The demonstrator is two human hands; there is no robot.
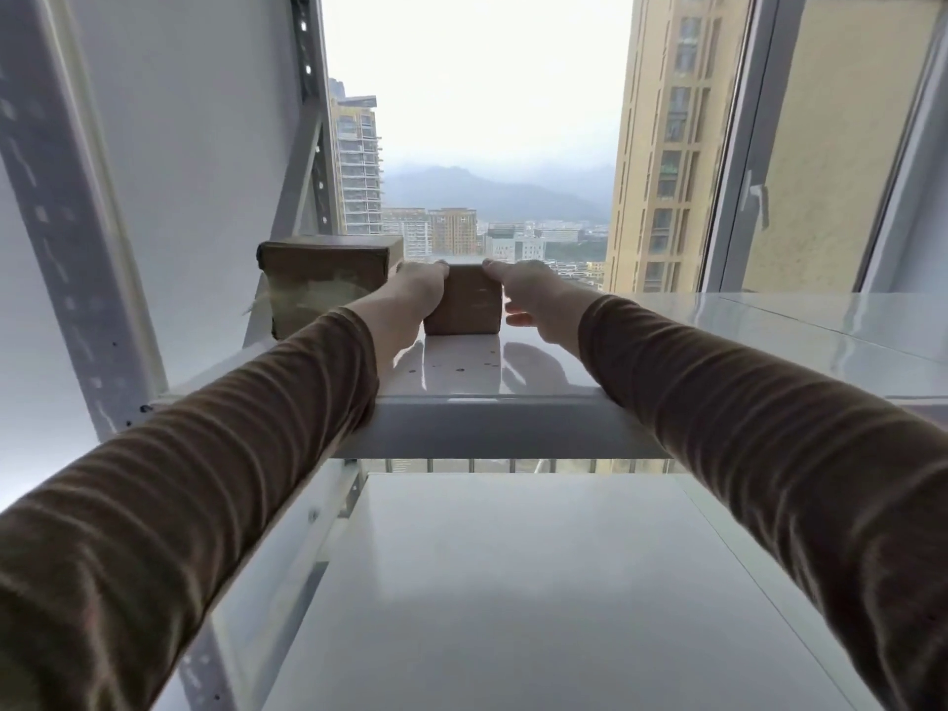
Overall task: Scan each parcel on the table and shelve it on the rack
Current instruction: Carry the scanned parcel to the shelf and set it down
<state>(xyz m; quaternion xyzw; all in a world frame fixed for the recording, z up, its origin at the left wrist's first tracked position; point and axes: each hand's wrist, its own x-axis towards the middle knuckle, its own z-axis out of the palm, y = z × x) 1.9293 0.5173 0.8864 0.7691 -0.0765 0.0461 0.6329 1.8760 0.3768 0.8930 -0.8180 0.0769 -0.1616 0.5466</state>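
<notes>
A small brown cardboard parcel (464, 300) stands on the white upper shelf (718, 346) of the rack. My left hand (410, 295) grips its left side, fingers curled over the top edge. My right hand (528, 289) holds its right side, with fingertips on the top edge and the thumb low beside it. A larger taped brown parcel (323, 279) sits on the same shelf just to the left, touching my left hand.
The rack's grey slotted upright (66, 238) rises at the left, and a second white shelf (513, 582) lies below. Behind the rack is a window (487, 120) with a city view; a window frame (738, 171) stands at the right.
</notes>
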